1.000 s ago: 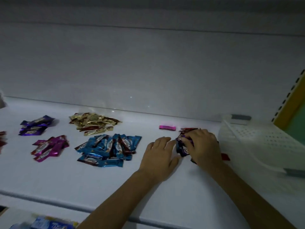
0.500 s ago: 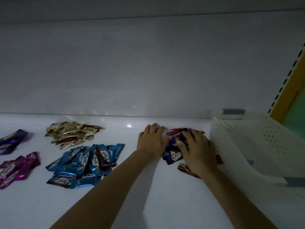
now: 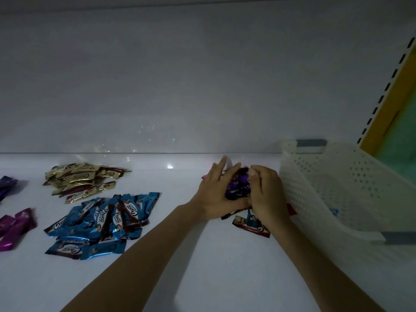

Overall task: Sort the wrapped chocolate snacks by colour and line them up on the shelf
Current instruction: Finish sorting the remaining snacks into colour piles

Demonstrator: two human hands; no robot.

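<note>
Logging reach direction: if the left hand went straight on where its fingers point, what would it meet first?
Probably the back wall; past the left hand only bare shelf shows, depth unclear.

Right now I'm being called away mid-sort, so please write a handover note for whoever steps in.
Left hand: straight fingers pressed against the unsorted bunch of dark purple wrapped snacks.
Right hand: curled round that bunch.
Done: gold pile, blue pile, magenta pile and purple pile lie on the white shelf.
Left: sort the bunch and the loose wrappers beside the white perforated plastic basket; line up piles.
</note>
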